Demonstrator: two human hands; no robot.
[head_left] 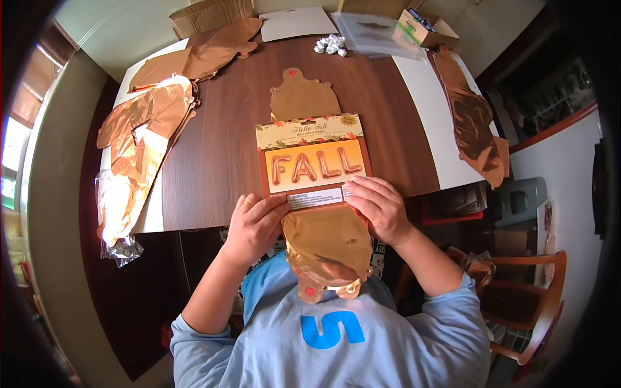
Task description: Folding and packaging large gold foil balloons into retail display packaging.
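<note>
At the table's near edge lies a balloon package card (314, 169) with a leaf-patterned header and an orange picture of letter balloons. My left hand (254, 223), wearing a ring, is closed on its lower left corner. The fingers of my right hand (380, 205) pinch the lower right corner, beside a white printed label strip (315, 198). Flat gold foil balloon (304, 97) shows beyond the card's far edge. More gold foil (328, 242) comes out below the card and hangs over the table edge against my shirt; how the pieces join is hidden by the card.
Copper foil balloons (145, 123) are piled on the left, with clear plastic bags by them. Another copper foil balloon (471, 119) lies along the right edge. At the back are small white rolls (331, 44), clear plastic sheets (375, 35) and an open box (427, 29). A wooden chair (527, 301) stands right.
</note>
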